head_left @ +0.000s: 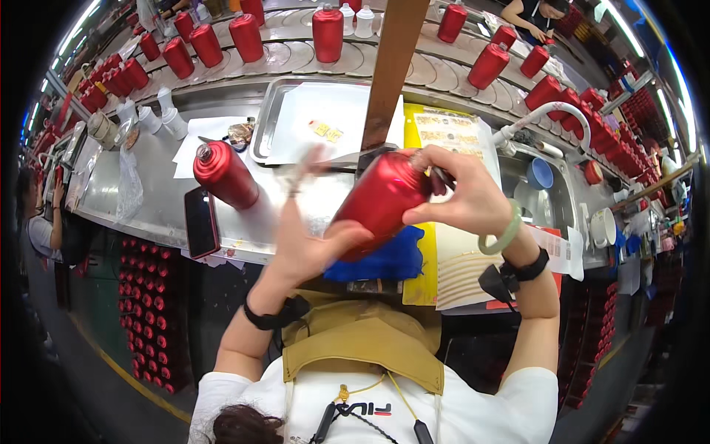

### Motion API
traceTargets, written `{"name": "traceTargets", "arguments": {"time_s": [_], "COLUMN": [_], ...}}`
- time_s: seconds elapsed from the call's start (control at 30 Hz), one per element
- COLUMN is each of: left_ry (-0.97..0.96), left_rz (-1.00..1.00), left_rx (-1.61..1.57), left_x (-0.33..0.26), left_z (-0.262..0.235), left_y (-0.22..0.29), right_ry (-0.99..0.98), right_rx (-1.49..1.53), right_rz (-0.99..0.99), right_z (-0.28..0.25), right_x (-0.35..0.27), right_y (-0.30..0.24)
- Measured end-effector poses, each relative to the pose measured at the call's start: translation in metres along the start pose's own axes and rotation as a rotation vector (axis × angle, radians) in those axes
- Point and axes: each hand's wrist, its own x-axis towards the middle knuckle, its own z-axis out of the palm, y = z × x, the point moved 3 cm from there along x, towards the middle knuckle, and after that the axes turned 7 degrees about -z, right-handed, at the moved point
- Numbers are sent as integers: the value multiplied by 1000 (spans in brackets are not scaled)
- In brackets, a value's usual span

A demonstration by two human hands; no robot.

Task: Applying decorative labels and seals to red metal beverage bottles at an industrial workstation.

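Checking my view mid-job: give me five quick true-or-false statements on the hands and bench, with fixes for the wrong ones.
1. A red bottle is between the left hand and the right hand. True.
2. The green bangle is on the left wrist. False: it is on the right wrist.
3. White paper lies in the metal tray. True.
4. The phone lies inside the tray. False: it lies on the bench, beside another bottle.
5. A white curved tap stands by the sink, on the right. True.
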Motion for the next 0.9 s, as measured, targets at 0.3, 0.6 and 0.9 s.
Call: {"name": "traceTargets", "arguments": {"time_s": [0.3, 0.6, 0.9], "left_ry": [-180, -146, -251], "left_rz": [-634, -838, -481], "left_rx": [-520, -637, 41], "left_x": [-2, 2, 3], "left_z": [66, 86, 72], "left_y": [-27, -54, -40], "right_ry": [280, 248, 149], "right_rx": [225, 453, -180], "right_rz": [206, 458, 86], "right_z": [60, 77, 18], "right_x": [-22, -24, 32], "right_y": [33, 68, 132]}}
